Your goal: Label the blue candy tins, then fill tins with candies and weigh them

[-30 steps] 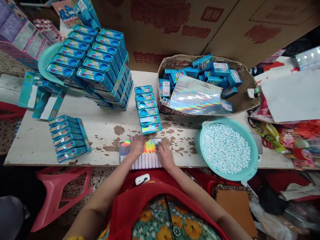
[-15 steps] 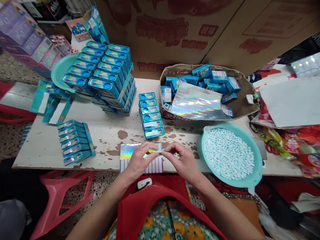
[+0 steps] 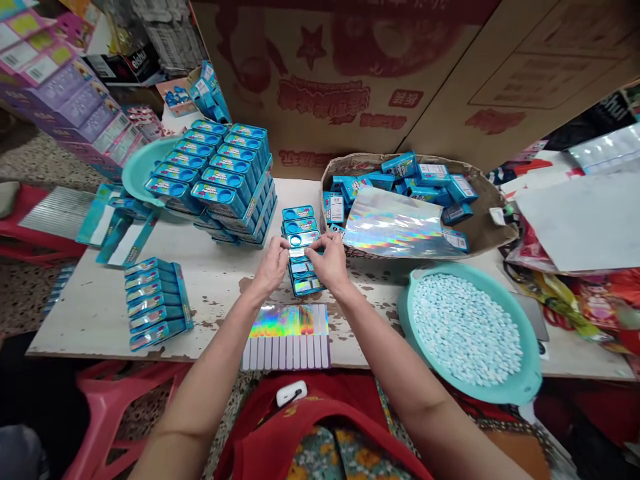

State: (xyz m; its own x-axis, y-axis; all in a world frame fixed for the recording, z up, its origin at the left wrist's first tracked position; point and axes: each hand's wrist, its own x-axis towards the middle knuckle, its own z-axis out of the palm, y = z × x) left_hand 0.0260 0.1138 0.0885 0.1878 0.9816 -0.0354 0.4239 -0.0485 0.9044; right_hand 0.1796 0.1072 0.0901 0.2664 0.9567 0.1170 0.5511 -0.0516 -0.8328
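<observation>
A row of small blue boxes with shiny tops stands in the middle of the table. Over one box in the row, my left hand and my right hand pinch the two ends of a narrow pale sticker strip. The strip lies at or just above the box top; whether it touches cannot be made out. Nearer to me is a holographic sticker sheet, with a line of bare pale strips along its lower part.
Stacked blue boxes stand at the back left, by a teal basin. Another row of boxes is at the left. A cut-down carton holds loose boxes. To the right, a teal basin contains pale blue candies.
Both hands have moved forward from above the sticker sheet to the middle row of boxes, bringing the strip with them. The view has tilted slightly upward.
</observation>
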